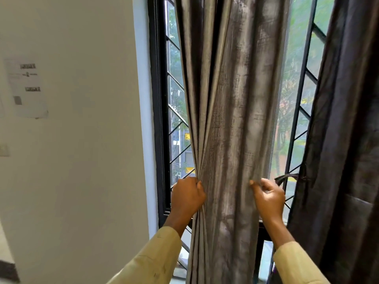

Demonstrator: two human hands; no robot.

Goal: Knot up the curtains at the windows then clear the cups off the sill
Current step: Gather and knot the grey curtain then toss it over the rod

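Note:
A grey curtain [231, 103] hangs in front of the black-framed window [159, 119], gathered into long folds. My left hand [187, 196] is closed on its left edge, bunching the folds there. At the curtain's right edge, my right hand [268, 198] pinches the fabric between thumb and fingers. A second, darker curtain [344, 130] hangs at the far right. No cups are in view, and the sill is mostly hidden behind the curtain.
A diagonal metal grille [176, 117] covers the panes. A white wall [82, 140] with a taped paper sheet [26, 87] fills the left side. A dark tie strap [287, 177] sticks out by the right curtain.

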